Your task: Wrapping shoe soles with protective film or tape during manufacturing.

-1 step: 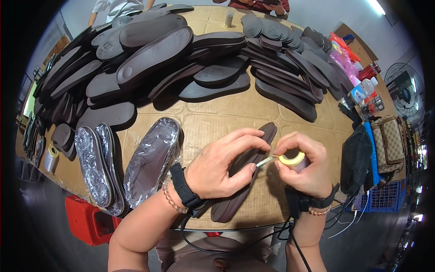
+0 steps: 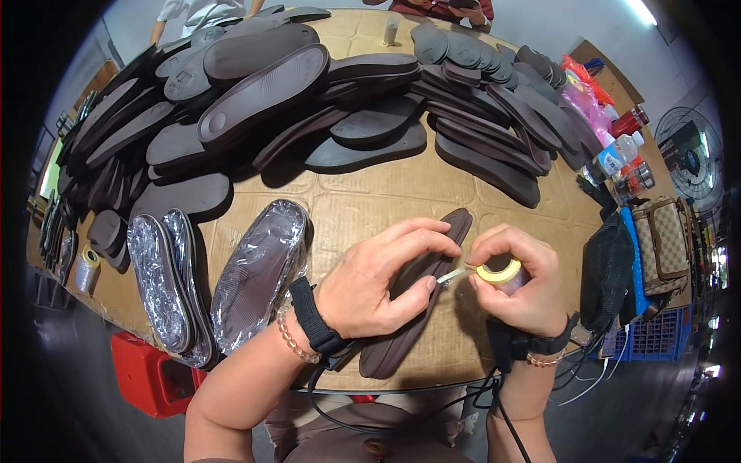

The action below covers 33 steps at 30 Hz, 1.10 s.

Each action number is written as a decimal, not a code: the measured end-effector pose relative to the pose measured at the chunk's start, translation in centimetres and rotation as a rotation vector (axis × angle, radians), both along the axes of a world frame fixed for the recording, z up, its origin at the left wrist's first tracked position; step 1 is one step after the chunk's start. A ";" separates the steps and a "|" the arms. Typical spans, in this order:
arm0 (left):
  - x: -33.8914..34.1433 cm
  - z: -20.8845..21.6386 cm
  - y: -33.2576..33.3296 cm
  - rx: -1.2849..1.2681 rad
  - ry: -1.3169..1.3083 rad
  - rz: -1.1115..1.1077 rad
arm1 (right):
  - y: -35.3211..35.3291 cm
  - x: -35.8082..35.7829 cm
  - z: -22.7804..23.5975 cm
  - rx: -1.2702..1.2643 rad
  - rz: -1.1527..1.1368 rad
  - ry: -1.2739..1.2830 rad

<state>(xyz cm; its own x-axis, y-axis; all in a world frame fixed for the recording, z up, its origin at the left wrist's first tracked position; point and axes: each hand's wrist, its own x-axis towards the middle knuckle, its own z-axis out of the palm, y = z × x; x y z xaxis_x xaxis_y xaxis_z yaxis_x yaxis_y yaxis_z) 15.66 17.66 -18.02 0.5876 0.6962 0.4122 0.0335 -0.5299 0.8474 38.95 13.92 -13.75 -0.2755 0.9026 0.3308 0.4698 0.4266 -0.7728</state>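
A pair of dark brown shoe soles (image 2: 372,363), seemingly one on the other, lies slanted at the table's near middle. My left hand (image 2: 378,282) lies across them, its fingers curled over the right edge and its thumb on the near part. In my right hand (image 2: 529,278) is a roll of clear film (image 2: 503,275) with a yellow core, gripped between thumb and fingers. A short pale twisted strip (image 2: 452,275) runs from the roll to near my left thumb. Left of my hands lie film-wrapped soles (image 2: 258,278) and more wrapped soles (image 2: 164,282).
Piled bare soles (image 2: 262,92) cover the far side. At the right stand a bottle (image 2: 617,154), a black bag (image 2: 606,270) and a checkered bag (image 2: 660,243). Another film roll (image 2: 87,272) stands at left. Cables (image 2: 432,413) hang by my wrists. Two people are across the table.
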 end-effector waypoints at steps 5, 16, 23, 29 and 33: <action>0.1 0.0 -0.2 -0.013 -0.010 0.017 | 0.0 0.1 0.2 0.028 0.053 0.010; 0.4 0.2 -0.4 -0.023 -0.008 0.027 | 0.2 0.0 0.0 0.088 0.027 -0.048; 0.5 0.3 -0.5 -0.012 0.011 0.042 | 0.4 -0.1 -0.3 0.114 0.017 -0.063; 0.7 0.0 -0.6 0.000 0.021 0.066 | 0.3 -0.3 -0.3 0.126 0.014 -0.062; 0.7 0.2 -0.7 -0.029 0.033 0.079 | 0.3 -0.2 -0.3 0.141 0.015 -0.063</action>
<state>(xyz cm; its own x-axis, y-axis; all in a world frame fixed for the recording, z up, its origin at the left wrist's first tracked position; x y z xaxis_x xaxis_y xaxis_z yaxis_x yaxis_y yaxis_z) 16.31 16.97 -17.84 0.5436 0.7521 0.3726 0.1020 -0.4999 0.8601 38.70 14.25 -14.03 -0.3126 0.8440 0.4358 0.5081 0.5362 -0.6741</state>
